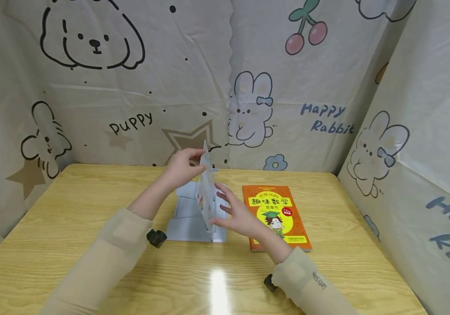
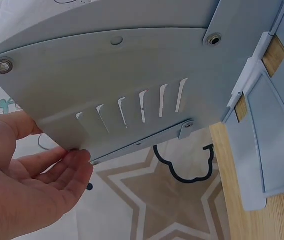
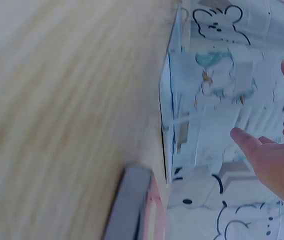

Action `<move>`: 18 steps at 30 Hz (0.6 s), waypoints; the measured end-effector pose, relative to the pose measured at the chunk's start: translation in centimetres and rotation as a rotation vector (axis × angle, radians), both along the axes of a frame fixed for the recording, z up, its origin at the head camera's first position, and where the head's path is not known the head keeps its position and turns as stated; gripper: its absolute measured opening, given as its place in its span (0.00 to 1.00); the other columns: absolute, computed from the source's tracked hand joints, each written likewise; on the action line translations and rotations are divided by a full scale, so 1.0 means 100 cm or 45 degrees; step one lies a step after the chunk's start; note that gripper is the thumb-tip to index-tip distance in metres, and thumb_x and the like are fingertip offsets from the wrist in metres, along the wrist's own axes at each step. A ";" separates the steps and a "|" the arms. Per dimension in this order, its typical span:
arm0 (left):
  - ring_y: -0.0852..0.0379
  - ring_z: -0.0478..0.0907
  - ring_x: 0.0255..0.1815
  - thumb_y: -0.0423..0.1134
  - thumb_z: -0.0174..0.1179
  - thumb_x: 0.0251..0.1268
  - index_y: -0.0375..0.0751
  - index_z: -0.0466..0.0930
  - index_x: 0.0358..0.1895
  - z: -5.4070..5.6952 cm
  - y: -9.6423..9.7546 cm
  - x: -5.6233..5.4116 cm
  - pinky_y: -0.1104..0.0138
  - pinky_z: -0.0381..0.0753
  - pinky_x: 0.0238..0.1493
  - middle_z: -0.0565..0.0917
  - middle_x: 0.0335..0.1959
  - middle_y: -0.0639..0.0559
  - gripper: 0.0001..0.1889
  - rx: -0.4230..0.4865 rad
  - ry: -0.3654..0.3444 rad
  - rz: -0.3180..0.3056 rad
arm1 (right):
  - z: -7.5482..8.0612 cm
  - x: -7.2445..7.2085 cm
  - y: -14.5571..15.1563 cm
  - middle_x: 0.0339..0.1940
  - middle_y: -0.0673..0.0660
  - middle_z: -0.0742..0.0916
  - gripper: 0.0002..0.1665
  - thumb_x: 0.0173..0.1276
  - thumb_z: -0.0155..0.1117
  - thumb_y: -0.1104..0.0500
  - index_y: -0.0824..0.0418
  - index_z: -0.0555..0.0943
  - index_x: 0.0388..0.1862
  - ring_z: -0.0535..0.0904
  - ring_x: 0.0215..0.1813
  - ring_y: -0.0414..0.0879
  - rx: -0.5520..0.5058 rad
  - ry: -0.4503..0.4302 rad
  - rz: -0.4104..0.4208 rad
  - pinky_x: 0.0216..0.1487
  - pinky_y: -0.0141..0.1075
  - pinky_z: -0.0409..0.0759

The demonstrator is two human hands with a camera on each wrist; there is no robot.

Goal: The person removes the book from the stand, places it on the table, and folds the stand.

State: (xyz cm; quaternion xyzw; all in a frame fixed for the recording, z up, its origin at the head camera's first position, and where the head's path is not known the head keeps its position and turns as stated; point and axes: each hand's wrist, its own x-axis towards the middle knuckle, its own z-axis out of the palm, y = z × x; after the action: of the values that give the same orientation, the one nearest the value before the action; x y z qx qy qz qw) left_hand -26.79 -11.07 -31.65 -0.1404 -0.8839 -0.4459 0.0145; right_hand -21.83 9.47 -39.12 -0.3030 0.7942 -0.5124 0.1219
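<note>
A pale blue folding book stand stands on the table, its slotted panel (image 1: 206, 197) raised nearly upright, edge-on to the head view, above a flat base (image 1: 187, 228). My left hand (image 1: 183, 168) pinches the panel's upper edge. In the left wrist view that hand (image 2: 41, 175) has thumb and fingers at a corner of the riveted panel (image 2: 116, 75). To the right, my right hand (image 1: 240, 216) holds its fingers spread beside the panel. The right wrist view shows this hand (image 3: 274, 157) with extended fingers near the panel's printed face (image 3: 219, 115); contact is hard to tell.
An orange children's book (image 1: 258, 214) lies flat on the wooden table (image 1: 339, 245), right of the stand and partly behind my right forearm. A patterned cloth (image 1: 193, 57) hangs along the table's back and sides.
</note>
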 end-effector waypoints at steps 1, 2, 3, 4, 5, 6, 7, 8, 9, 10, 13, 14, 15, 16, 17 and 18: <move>0.42 0.75 0.56 0.35 0.57 0.63 0.33 0.67 0.65 0.000 -0.001 0.000 0.55 0.79 0.53 0.75 0.57 0.38 0.26 0.000 -0.001 0.005 | -0.004 -0.004 0.002 0.77 0.57 0.52 0.53 0.61 0.67 0.64 0.58 0.45 0.76 0.53 0.75 0.57 0.000 0.001 -0.015 0.68 0.51 0.64; 0.42 0.75 0.55 0.34 0.57 0.63 0.33 0.67 0.65 0.000 -0.003 0.000 0.55 0.79 0.53 0.75 0.56 0.37 0.26 0.002 -0.002 0.008 | -0.008 -0.008 0.005 0.77 0.55 0.52 0.53 0.61 0.67 0.63 0.57 0.45 0.76 0.52 0.75 0.56 -0.002 0.009 -0.027 0.69 0.50 0.63; 0.42 0.75 0.55 0.34 0.57 0.63 0.32 0.67 0.65 -0.001 -0.005 0.000 0.55 0.79 0.53 0.75 0.55 0.37 0.26 0.002 0.001 0.009 | -0.011 -0.012 0.007 0.77 0.54 0.53 0.52 0.61 0.67 0.63 0.56 0.46 0.76 0.53 0.75 0.55 0.001 0.019 -0.041 0.69 0.49 0.63; 0.42 0.75 0.55 0.34 0.57 0.63 0.32 0.67 0.65 -0.001 -0.006 0.000 0.56 0.79 0.52 0.75 0.55 0.37 0.26 -0.004 0.002 0.012 | -0.015 -0.016 0.010 0.77 0.52 0.53 0.52 0.61 0.68 0.61 0.54 0.47 0.76 0.53 0.75 0.53 0.003 0.022 -0.053 0.70 0.48 0.63; 0.43 0.75 0.55 0.33 0.56 0.63 0.32 0.67 0.65 -0.001 -0.008 0.001 0.56 0.79 0.52 0.75 0.56 0.37 0.26 -0.012 0.003 0.017 | -0.018 -0.018 0.012 0.77 0.51 0.54 0.52 0.61 0.68 0.59 0.52 0.48 0.76 0.53 0.75 0.52 0.006 0.030 -0.061 0.70 0.47 0.62; 0.43 0.75 0.54 0.33 0.56 0.62 0.32 0.67 0.65 0.000 -0.010 0.001 0.57 0.80 0.50 0.76 0.56 0.37 0.26 -0.024 0.005 0.025 | -0.020 -0.021 0.014 0.76 0.51 0.55 0.51 0.61 0.68 0.58 0.52 0.48 0.76 0.53 0.75 0.52 0.008 0.041 -0.064 0.70 0.46 0.62; 0.44 0.75 0.53 0.33 0.56 0.62 0.32 0.67 0.65 0.000 -0.012 0.002 0.58 0.80 0.48 0.76 0.56 0.37 0.26 -0.038 0.006 0.032 | -0.021 -0.022 0.015 0.76 0.51 0.55 0.51 0.61 0.68 0.57 0.52 0.49 0.76 0.53 0.75 0.52 0.012 0.052 -0.065 0.70 0.46 0.62; 0.44 0.75 0.52 0.32 0.56 0.62 0.32 0.67 0.65 0.000 -0.013 0.002 0.60 0.80 0.46 0.76 0.55 0.37 0.26 -0.046 0.005 0.039 | -0.023 -0.023 0.016 0.76 0.51 0.55 0.51 0.61 0.68 0.55 0.52 0.49 0.76 0.53 0.75 0.52 0.019 0.061 -0.065 0.70 0.47 0.62; 0.45 0.75 0.51 0.32 0.56 0.61 0.32 0.68 0.65 0.000 -0.015 0.002 0.62 0.79 0.43 0.77 0.54 0.37 0.26 -0.057 0.002 0.045 | -0.024 -0.024 0.017 0.76 0.52 0.55 0.51 0.61 0.68 0.54 0.52 0.49 0.76 0.53 0.75 0.52 0.028 0.066 -0.067 0.70 0.47 0.62; 0.46 0.74 0.50 0.31 0.55 0.61 0.32 0.68 0.65 0.000 -0.017 0.002 0.64 0.78 0.40 0.77 0.54 0.38 0.26 -0.061 -0.008 0.052 | -0.025 -0.025 0.018 0.76 0.53 0.55 0.51 0.61 0.68 0.54 0.53 0.49 0.76 0.52 0.75 0.53 0.036 0.077 -0.065 0.70 0.49 0.62; 0.47 0.74 0.48 0.30 0.54 0.59 0.33 0.68 0.65 -0.002 -0.024 0.003 0.68 0.74 0.33 0.77 0.53 0.38 0.27 -0.067 -0.018 0.064 | -0.028 -0.028 0.021 0.77 0.57 0.54 0.51 0.61 0.69 0.54 0.57 0.49 0.76 0.52 0.75 0.55 0.075 0.105 -0.070 0.69 0.52 0.62; 0.48 0.74 0.48 0.30 0.54 0.59 0.32 0.68 0.64 -0.003 -0.027 0.003 0.69 0.73 0.33 0.76 0.55 0.38 0.27 -0.061 -0.020 0.066 | -0.029 -0.029 0.021 0.77 0.58 0.54 0.52 0.61 0.69 0.54 0.58 0.49 0.76 0.52 0.75 0.55 0.087 0.110 -0.074 0.69 0.52 0.61; 0.48 0.74 0.48 0.29 0.54 0.59 0.32 0.69 0.64 -0.004 -0.029 0.003 0.70 0.73 0.32 0.75 0.57 0.38 0.27 -0.060 -0.018 0.070 | -0.030 -0.030 0.022 0.77 0.57 0.54 0.52 0.61 0.69 0.55 0.57 0.49 0.76 0.53 0.75 0.55 0.100 0.117 -0.080 0.69 0.52 0.61; 0.48 0.74 0.48 0.29 0.54 0.58 0.31 0.69 0.64 -0.005 -0.031 0.003 0.70 0.73 0.32 0.74 0.59 0.37 0.27 -0.052 -0.017 0.073 | -0.030 -0.030 0.022 0.77 0.57 0.54 0.52 0.61 0.69 0.55 0.57 0.49 0.76 0.53 0.75 0.55 0.113 0.122 -0.086 0.69 0.52 0.61; 0.48 0.74 0.48 0.29 0.54 0.58 0.31 0.69 0.64 -0.006 -0.033 0.003 0.71 0.73 0.33 0.73 0.61 0.37 0.27 -0.048 -0.014 0.078 | -0.030 -0.031 0.022 0.77 0.56 0.55 0.52 0.60 0.69 0.55 0.55 0.50 0.76 0.53 0.75 0.54 0.126 0.121 -0.094 0.70 0.51 0.62; 0.47 0.74 0.48 0.28 0.55 0.58 0.30 0.69 0.63 -0.007 -0.035 0.003 0.71 0.74 0.33 0.73 0.61 0.36 0.27 -0.037 -0.017 0.079 | -0.030 -0.032 0.023 0.76 0.55 0.55 0.52 0.60 0.69 0.55 0.54 0.50 0.76 0.53 0.75 0.54 0.135 0.123 -0.099 0.70 0.51 0.62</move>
State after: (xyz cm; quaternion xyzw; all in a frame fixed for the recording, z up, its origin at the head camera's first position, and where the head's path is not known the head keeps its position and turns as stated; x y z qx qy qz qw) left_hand -26.50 -14.61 -32.36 -0.1100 -0.8943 -0.4333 0.0204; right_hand -25.04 11.72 -42.16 -0.2895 0.8363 -0.4588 0.0794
